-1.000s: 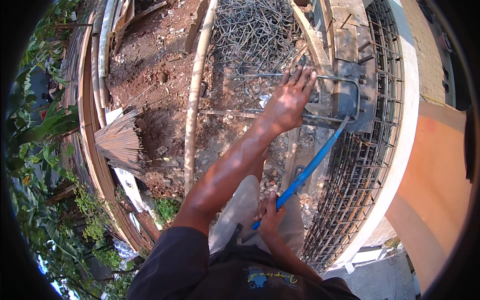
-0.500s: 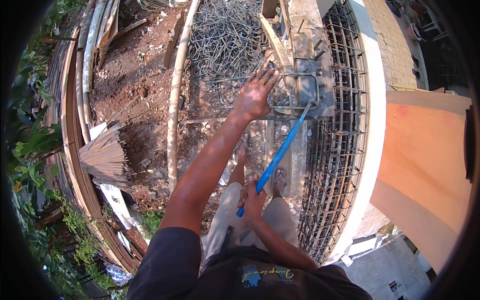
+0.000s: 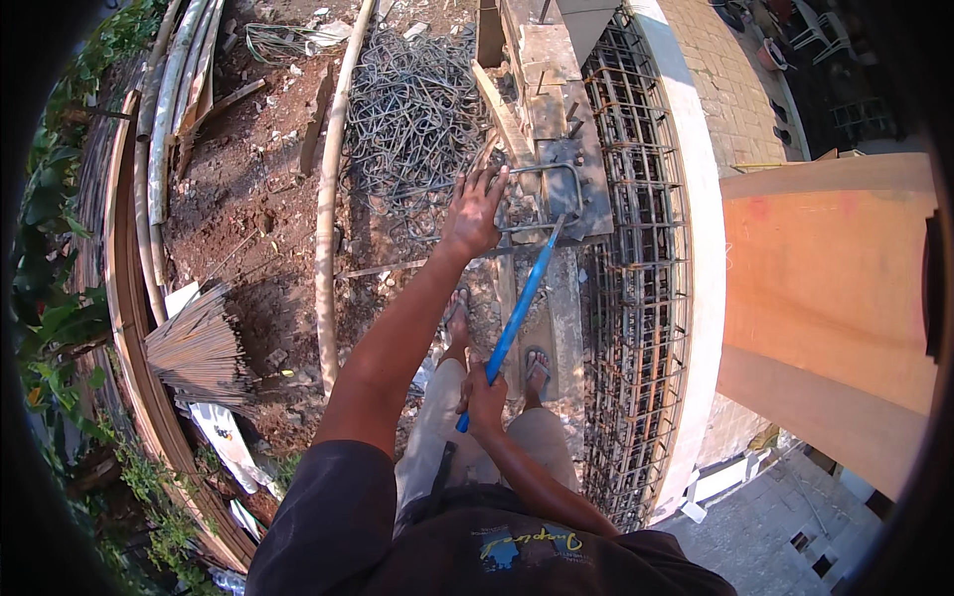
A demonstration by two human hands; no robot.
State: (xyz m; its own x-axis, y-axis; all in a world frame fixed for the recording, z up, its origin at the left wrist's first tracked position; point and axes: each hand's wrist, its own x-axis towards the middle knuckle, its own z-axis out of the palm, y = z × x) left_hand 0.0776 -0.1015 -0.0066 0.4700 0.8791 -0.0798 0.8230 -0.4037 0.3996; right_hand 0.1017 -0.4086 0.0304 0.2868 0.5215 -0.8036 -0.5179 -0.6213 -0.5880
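My left hand (image 3: 473, 217) lies over a bent steel stirrup (image 3: 578, 189), fingers stretched out across its rods. The stirrup rests on a dark metal plate (image 3: 595, 211) with upright pegs, fixed on a wooden bench (image 3: 549, 62). Part of the stirrup is hidden under this hand. Nearer my body, my right hand (image 3: 484, 394) is closed around the lower part of a long blue bar (image 3: 521, 310). The bar slants up and right, its bare metal tip meeting the stirrup's near right corner.
Many bent stirrups (image 3: 412, 114) lie heaped beyond my left hand. A long rebar cage (image 3: 646, 268) runs along the right, beside a pale wall edge (image 3: 704, 248). An orange-brown panel (image 3: 825, 268) stands farther right. Left are a pole (image 3: 328, 228) and a bundle of thin rods (image 3: 199, 343).
The whole view has shifted, so the bench and stirrup appear farther left. The blue bar looks slightly more upright. Both hands keep their places on the stirrup and bar.
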